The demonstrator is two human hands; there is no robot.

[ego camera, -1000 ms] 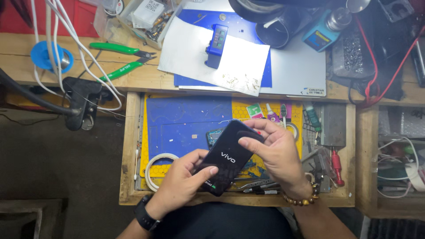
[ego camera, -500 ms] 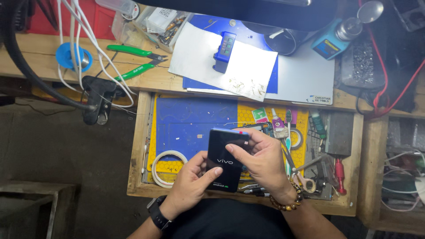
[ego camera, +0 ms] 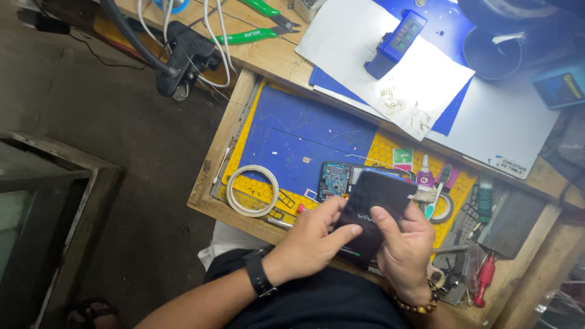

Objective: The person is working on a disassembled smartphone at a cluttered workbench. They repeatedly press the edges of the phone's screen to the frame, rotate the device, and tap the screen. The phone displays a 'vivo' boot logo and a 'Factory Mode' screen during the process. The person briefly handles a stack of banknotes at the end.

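Fingers (ego camera: 341,233) of both hands closed on a black phone (ego camera: 373,210), thumbs pressed flat across its dark glossy back. Left hand (ego camera: 314,240) gripped the lower near edge, black watch at the wrist (ego camera: 258,278); right hand (ego camera: 405,250) clasped the right side from below, beaded bracelet (ego camera: 420,304) behind it. Phone held tilted, raised just above an open wooden drawer (ego camera: 210,183) lined with a blue and yellow work mat (ego camera: 304,137). Just beyond the fingertips lay an exposed circuit board (ego camera: 334,180) on the mat. Left of the fingers sat a white tape ring (ego camera: 251,190); right of them stood a small glue bottle (ego camera: 425,180), with a red-handled screwdriver (ego camera: 484,277) farther right. Well beyond, up on the bench, rested a white paper sheet (ego camera: 365,55) with a blue device (ego camera: 395,44) on it, and green-handled pliers (ego camera: 253,33) farther left.
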